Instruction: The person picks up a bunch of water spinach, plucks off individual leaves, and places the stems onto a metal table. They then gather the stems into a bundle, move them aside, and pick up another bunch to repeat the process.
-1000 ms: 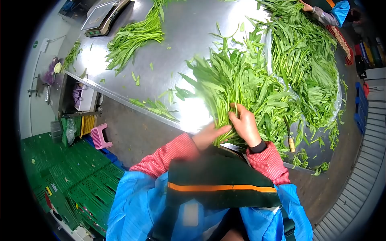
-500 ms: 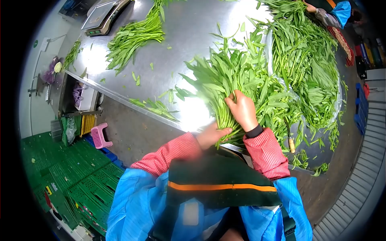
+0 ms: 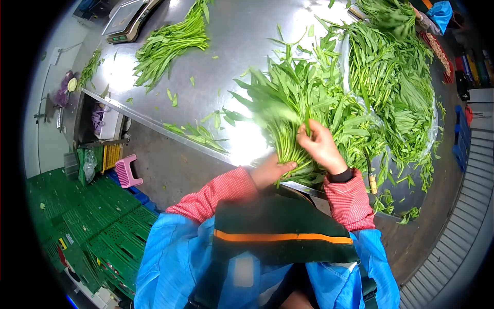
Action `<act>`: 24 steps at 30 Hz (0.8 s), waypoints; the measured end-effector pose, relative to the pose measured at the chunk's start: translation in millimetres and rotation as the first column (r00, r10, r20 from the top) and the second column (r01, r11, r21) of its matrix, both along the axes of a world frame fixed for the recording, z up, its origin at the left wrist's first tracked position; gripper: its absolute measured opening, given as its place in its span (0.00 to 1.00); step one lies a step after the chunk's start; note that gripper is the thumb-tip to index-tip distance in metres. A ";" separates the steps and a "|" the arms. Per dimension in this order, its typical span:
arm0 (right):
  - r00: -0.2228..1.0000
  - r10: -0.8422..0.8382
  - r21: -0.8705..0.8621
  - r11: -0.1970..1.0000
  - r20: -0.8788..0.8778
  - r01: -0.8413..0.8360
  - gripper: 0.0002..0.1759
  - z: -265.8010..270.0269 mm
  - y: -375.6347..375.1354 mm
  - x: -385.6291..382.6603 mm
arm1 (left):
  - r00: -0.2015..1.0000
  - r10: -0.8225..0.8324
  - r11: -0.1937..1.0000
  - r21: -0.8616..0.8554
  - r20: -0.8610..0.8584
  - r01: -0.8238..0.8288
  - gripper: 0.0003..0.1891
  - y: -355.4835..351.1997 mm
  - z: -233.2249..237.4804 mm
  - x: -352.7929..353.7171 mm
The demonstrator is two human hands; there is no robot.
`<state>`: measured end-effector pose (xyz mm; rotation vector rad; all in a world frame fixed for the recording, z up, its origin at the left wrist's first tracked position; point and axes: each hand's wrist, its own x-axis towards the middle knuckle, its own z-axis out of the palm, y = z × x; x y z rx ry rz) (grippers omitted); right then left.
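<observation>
My left hand (image 3: 271,171) is wrapped round the stem ends of a bunch of long-leaved greens (image 3: 283,141), which look like water spinach. The bunch leans over the table's near edge, its leaves pointing away from me and partly blurred. Just right of those stems, my right hand (image 3: 323,148) pinches a green leaf (image 3: 307,121) between thumb and fingers. Loose greens (image 3: 352,123) lie against the bunch on its right side. A knife with a pale handle (image 3: 373,184) rests among scattered leaves, right of my right hand.
A big heap of greens (image 3: 391,87) on clear plastic covers the metal table's (image 3: 236,46) right side. Further left lie a laid-out bunch (image 3: 172,46) and a scale (image 3: 126,23). A co-worker's sleeve (image 3: 427,23) reaches in at the far right. A pink stool (image 3: 127,171) stands on the floor.
My right hand has moved slightly right, off the bunch, and now has a leaf between its fingers. My left hand keeps its hold. The co-worker's hand has shifted, with greens blurred beside it.
</observation>
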<state>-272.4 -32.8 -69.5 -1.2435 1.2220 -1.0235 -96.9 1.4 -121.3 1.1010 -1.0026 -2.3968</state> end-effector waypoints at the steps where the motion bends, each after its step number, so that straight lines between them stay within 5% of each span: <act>1: 0.966 0.001 0.125 0.992 0.259 -0.034 0.02 8.2 1.1 -10.2 | 1.000 -0.011 0.999 0.041 0.012 0.011 0.18 -2.5 7.7 0.5; 2: 0.866 -0.033 0.235 0.967 0.500 -0.099 0.02 20.8 2.1 -23.0 | 1.000 -0.012 0.999 0.046 0.012 0.011 0.18 -3.4 8.6 1.1; 4: 0.467 -0.126 0.109 0.992 0.875 0.064 0.03 35.2 -1.8 -30.9 | 1.000 -0.012 0.998 0.058 0.008 0.011 0.17 -3.4 9.7 1.3; 5: 0.458 -0.238 0.187 0.970 0.856 0.155 0.04 42.0 -2.2 -34.3 | 1.000 0.013 0.999 0.048 0.010 -0.014 0.18 -2.8 15.1 0.7; 7: 0.843 -0.299 0.303 0.937 0.446 0.173 0.06 29.7 5.7 -27.8 | 1.000 -0.011 0.999 0.035 -0.011 0.012 0.18 -2.9 11.1 2.1; 9: 0.981 -0.186 0.259 0.952 0.060 0.165 0.08 13.1 12.0 -7.8 | 1.000 -0.008 1.000 0.008 -0.015 0.008 0.19 -0.1 5.0 1.6; 11: 0.959 -0.159 0.080 0.980 -0.236 0.183 0.08 2.7 12.1 12.5 | 1.000 0.025 0.999 -0.035 -0.006 -0.025 0.19 3.1 -3.1 -1.3; 14: 0.698 -0.157 -0.117 0.988 -0.699 0.104 0.09 -1.7 8.1 30.9 | 0.996 -0.033 0.967 -0.248 0.089 0.055 0.19 7.8 -24.2 -1.0; 15: 0.661 -0.194 -0.163 0.981 -0.725 0.110 0.07 -10.5 7.6 31.7 | 0.991 -0.041 0.954 -0.291 0.124 0.076 0.20 9.5 -32.6 -2.1; 18: 0.779 -0.228 -0.159 0.973 -0.585 0.165 0.07 -2.6 9.3 25.4 | 0.988 -0.040 0.942 -0.323 0.151 0.088 0.20 6.1 -23.1 -3.5; 22: 0.939 0.132 -0.110 0.978 -0.318 -0.175 0.06 7.7 26.1 6.3 | 0.991 -0.045 0.981 -0.183 0.124 0.067 0.19 1.8 -5.5 -2.7; 23: 0.968 0.210 0.232 0.943 0.141 -0.238 0.05 13.3 34.8 4.7 | 0.989 -0.083 0.985 -0.139 0.121 0.100 0.20 -2.6 4.3 -1.9; 24: 0.888 0.246 0.279 0.887 0.389 -0.368 0.03 13.9 42.7 -0.8 | 0.986 -0.122 0.986 -0.095 0.116 0.134 0.20 -6.3 8.9 -0.5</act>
